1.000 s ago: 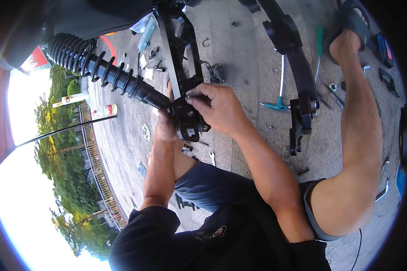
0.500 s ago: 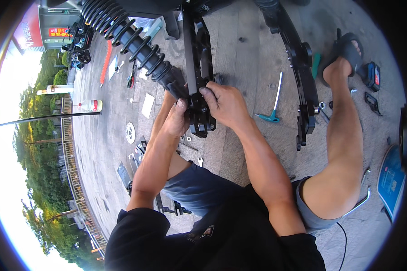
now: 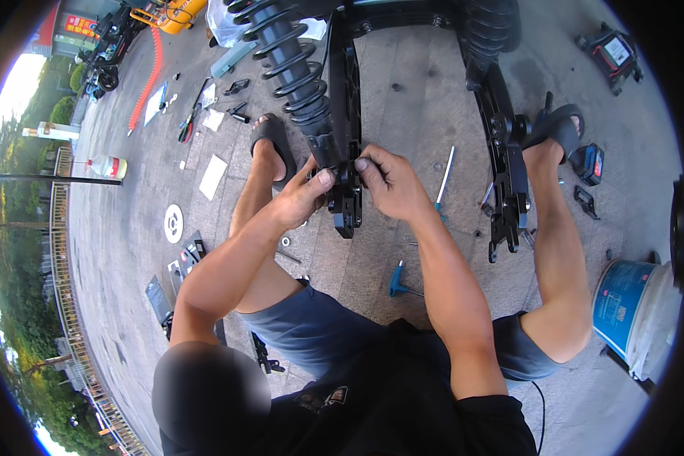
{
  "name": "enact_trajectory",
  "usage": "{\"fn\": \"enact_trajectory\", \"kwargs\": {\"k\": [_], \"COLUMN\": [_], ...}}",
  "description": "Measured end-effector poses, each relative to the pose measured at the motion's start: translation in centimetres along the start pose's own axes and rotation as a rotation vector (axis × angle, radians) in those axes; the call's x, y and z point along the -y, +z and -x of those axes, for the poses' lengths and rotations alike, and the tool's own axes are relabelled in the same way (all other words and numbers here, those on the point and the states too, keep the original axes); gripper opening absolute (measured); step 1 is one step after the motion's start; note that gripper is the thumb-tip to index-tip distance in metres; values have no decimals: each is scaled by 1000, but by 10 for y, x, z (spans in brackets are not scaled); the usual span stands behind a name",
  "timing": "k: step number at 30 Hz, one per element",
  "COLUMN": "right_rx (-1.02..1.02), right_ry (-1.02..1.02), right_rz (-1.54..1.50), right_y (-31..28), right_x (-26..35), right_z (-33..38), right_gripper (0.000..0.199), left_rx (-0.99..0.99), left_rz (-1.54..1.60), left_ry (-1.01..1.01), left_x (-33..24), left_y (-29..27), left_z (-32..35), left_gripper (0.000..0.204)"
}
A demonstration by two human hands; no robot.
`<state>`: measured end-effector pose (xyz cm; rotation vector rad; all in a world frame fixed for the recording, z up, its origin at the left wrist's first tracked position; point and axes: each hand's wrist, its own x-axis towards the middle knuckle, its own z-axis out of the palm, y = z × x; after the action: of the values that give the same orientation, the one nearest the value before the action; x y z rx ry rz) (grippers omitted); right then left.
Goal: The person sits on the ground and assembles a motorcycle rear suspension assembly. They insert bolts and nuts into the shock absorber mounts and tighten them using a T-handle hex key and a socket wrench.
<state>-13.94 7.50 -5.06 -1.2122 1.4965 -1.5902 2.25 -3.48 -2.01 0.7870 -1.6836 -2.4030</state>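
Outdoors, on a grey paved yard point(image 3: 403, 99) scattered with hand tools, a person sits low with knees spread wide, working on a black metal frame arm point(image 3: 347, 114) that lies between the legs and runs straight away from the body toward the top of the view. Beside it on the left, a black coil-spring shock absorber point(image 3: 292, 68) slants down from the upper left, its lower end meeting the frame arm just where both hands gather. The left hand point(image 3: 300, 199) reaches in from the left with its thumb pressed against the joint and the other fingers curled under, while the right hand point(image 3: 387, 182) closes over the arm from the right, thumb and forefinger pinched together on a small part at the same spot; what that part is cannot be made out. Holding from both sides likely steadies the shock's end against the arm while the small part is lined up. A second, matching frame arm point(image 3: 505, 175) lies parallel near the right leg, also pointing away. A blue-handled hex key point(image 3: 397, 281) rests on the ground near the lap, a long screwdriver point(image 3: 442, 178) lies just right of the hands, and a blue and white bucket point(image 3: 631, 304) stands at the far right.
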Motion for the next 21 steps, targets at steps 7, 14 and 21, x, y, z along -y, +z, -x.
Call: {"fn": "enact_trajectory", "kwargs": {"k": [7,14,21], "right_rx": [10,4,24], "right_ry": [107,211,247], "right_rz": [29,-97,-27], "right_y": [0,-3,-5], "right_x": [7,2,2], "right_z": [3,1,1], "right_gripper": [26,28,27], "left_rx": [-13,-42,-38], "left_rz": [-37,-40,-89], "left_ry": [-16,5,-7], "left_x": [1,-3,-5], "left_y": [-3,4,5], "left_z": [-1,0,-1], "left_gripper": [93,99,111]}}
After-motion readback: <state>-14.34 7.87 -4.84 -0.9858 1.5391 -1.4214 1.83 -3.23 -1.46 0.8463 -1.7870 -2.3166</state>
